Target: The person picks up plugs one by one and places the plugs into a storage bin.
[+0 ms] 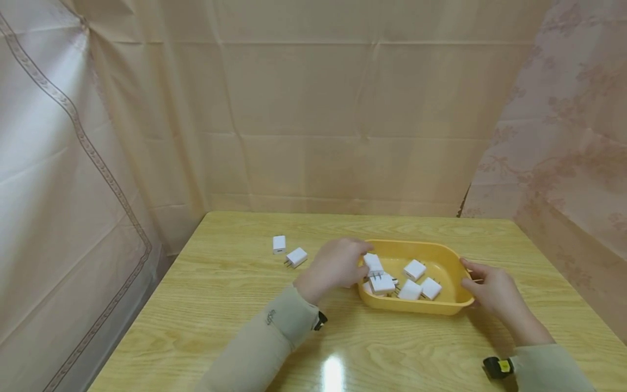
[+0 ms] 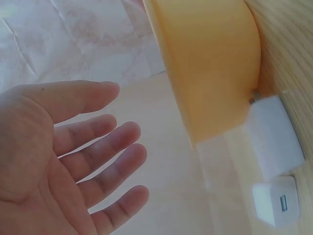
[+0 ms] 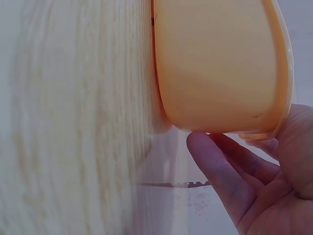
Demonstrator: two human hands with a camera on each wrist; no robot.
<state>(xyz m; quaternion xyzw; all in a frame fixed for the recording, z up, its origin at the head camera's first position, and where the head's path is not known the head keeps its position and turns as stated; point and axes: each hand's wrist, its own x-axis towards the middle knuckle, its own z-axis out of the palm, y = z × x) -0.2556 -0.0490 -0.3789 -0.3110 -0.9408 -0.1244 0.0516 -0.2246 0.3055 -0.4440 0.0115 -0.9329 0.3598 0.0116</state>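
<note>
A yellow plastic basket (image 1: 416, 307) sits on the table, holding several white plug chargers (image 1: 414, 269), some piled at its left end. At that end is my left hand (image 1: 340, 264). The left wrist view shows this hand (image 2: 88, 152) with fingers spread and slightly bent, nothing between them, apart from the basket wall (image 2: 210, 73). My right hand (image 1: 497, 286) grips the basket's right end at the rim. In the right wrist view, fingers of this hand (image 3: 264, 186) lie against the outside of the basket (image 3: 220, 68).
Two more white chargers lie on the wooden table (image 1: 220, 305) left of the basket: one upright charger (image 1: 279, 244) and one charger on its side (image 1: 296, 257) with prongs showing. A beige curtain (image 1: 318, 109) hangs behind the table, with patterned cloth (image 1: 578, 120) along the right.
</note>
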